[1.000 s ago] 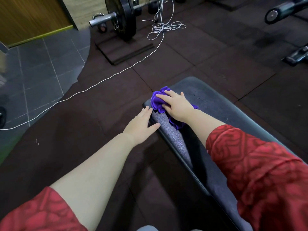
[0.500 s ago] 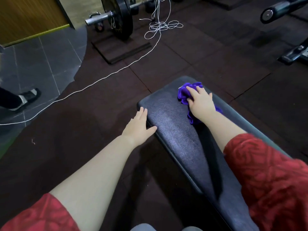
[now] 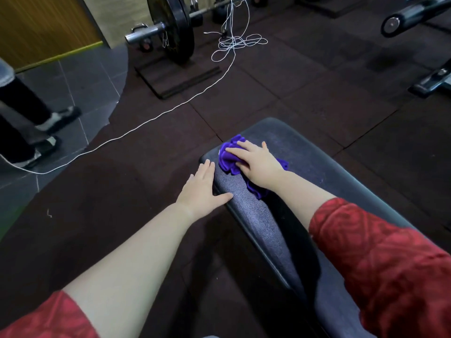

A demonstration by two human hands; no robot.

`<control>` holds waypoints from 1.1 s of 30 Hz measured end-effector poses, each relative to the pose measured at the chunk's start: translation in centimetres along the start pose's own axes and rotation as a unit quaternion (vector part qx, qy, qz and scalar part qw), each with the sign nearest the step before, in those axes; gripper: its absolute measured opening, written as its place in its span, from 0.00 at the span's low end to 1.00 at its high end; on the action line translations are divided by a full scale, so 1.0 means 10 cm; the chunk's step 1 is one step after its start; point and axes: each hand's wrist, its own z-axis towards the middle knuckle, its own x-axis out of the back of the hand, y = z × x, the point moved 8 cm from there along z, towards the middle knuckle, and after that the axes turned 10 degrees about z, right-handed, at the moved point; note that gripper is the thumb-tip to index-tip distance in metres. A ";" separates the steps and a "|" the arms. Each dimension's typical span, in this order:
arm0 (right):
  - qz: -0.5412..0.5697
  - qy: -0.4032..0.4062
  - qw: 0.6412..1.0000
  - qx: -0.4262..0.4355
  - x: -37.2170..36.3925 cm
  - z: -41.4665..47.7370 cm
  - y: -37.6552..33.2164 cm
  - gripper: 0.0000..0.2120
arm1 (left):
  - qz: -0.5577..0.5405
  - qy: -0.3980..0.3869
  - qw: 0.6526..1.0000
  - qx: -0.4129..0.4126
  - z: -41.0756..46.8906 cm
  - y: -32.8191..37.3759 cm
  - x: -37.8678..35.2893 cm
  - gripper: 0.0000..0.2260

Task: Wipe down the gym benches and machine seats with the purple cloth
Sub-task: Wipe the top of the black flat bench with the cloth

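Purple cloth (image 3: pixel 229 158) largely hidden beneath right hand (image 3: pixel 260 164).

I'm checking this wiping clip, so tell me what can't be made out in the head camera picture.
- Bench: its near end is cut off by the bottom edge, partly hidden by the right sleeve.
- Purple cloth: mostly covered by the right hand.
- Bystander: only blurred legs show, cut off by the left edge.
- Barbell: far end runs off the top edge.

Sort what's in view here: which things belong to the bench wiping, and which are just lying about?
Part of the job:
- purple cloth, bunched under the right hand
- black bench
- left hand, flat on the bench's edge

Just lying about:
- barbell with weight plate
- white cord, tangled on the floor
- other gym equipment
- a bystander's feet
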 end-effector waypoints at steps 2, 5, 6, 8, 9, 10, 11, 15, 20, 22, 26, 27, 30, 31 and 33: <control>-0.017 0.009 1.000 -0.011 0.08 0.12 0.10 0.23 | 0.002 -0.003 1.000 -0.012 0.08 0.07 0.07 0.47; -0.038 0.039 0.997 -0.057 0.25 0.26 0.30 0.23 | 0.013 -0.034 0.999 -0.009 0.21 0.17 0.09 0.52; -0.038 0.048 0.995 -0.079 0.31 0.29 0.39 0.22 | 0.023 -0.048 0.999 -0.004 0.23 0.20 0.08 0.53; -0.041 0.064 0.990 -0.120 0.42 0.31 0.59 0.21 | 0.031 -0.062 0.998 0.007 0.27 0.22 0.05 0.54; -0.049 0.069 0.987 -0.138 0.47 0.29 0.69 0.21 | 0.029 -0.063 0.997 0.012 0.27 0.23 0.05 0.54; -0.058 0.074 0.983 -0.155 0.51 0.26 0.77 0.21 | 0.027 -0.064 0.997 0.015 0.28 0.23 0.05 0.54; -0.064 0.082 0.980 -0.172 0.55 0.22 0.85 0.21 | 0.026 -0.063 0.998 0.016 0.28 0.23 0.05 0.54; -0.049 0.126 0.962 -0.237 0.71 -0.04 1.03 0.22 | 0.019 -0.062 0.998 0.018 0.27 0.21 0.04 0.54; -0.034 0.182 0.951 -0.249 0.79 -0.50 1.03 0.21 | 0.013 -0.062 0.998 0.021 0.27 0.18 0.03 0.54; -0.033 0.185 0.949 -0.252 0.81 -0.71 1.02 0.21 | 0.018 -0.064 0.998 0.021 0.27 0.17 0.02 0.54; -0.033 0.184 0.948 -0.257 0.87 -1.15 1.04 0.21 | 0.025 -0.069 0.997 0.021 0.27 0.18 0.02 0.53; -0.032 0.186 0.947 -0.261 0.89 -1.27 1.07 0.21 | 0.027 -0.070 0.997 0.023 0.27 0.18 0.03 0.53; -0.026 0.200 0.934 -0.293 0.97 -1.66 1.18 0.22 | 0.030 -0.072 0.997 0.023 0.27 0.20 0.04 0.53; -0.022 0.209 0.929 -0.306 1.00 -1.78 1.22 0.22 | 0.027 -0.072 0.997 0.024 0.27 0.20 0.04 0.53; -0.018 0.228 0.915 -0.332 1.06 -1.96 1.27 0.22 | 0.025 -0.073 0.997 0.024 0.27 0.20 0.03 0.53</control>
